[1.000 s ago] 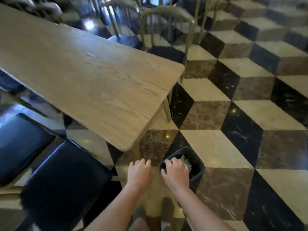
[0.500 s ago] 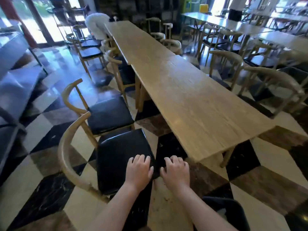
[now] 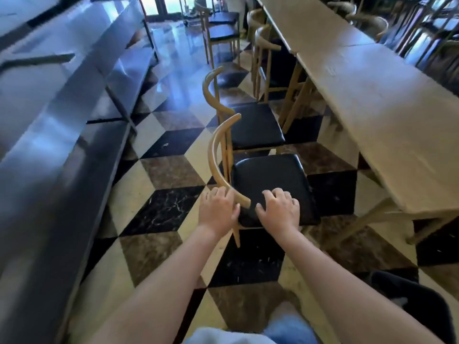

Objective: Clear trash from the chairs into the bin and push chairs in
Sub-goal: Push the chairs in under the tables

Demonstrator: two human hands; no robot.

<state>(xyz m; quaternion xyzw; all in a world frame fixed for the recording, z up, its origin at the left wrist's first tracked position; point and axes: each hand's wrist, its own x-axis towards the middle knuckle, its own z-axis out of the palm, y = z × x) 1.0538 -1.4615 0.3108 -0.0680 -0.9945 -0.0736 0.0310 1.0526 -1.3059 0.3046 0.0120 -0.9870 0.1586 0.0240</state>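
Note:
The nearest wooden chair has a black padded seat and a curved backrest rail, and it stands pulled out from the long wooden table. No trash shows on its seat. My left hand is at the near end of the rail, fingers apart, thumb under the wood; whether it touches is unclear. My right hand hovers over the seat's near edge with fingers spread and holds nothing. A second chair stands just beyond, also out from the table. The black bin sits on the floor at the lower right.
A long steel counter runs along the left, leaving a floor aisle between it and the chairs. More chairs line the table further back and on its far side. The floor is checkered marble.
The view has swung from the bin and table end round to the row of chairs. Both hands have come from over the bin to the nearest chair's backrest and seat.

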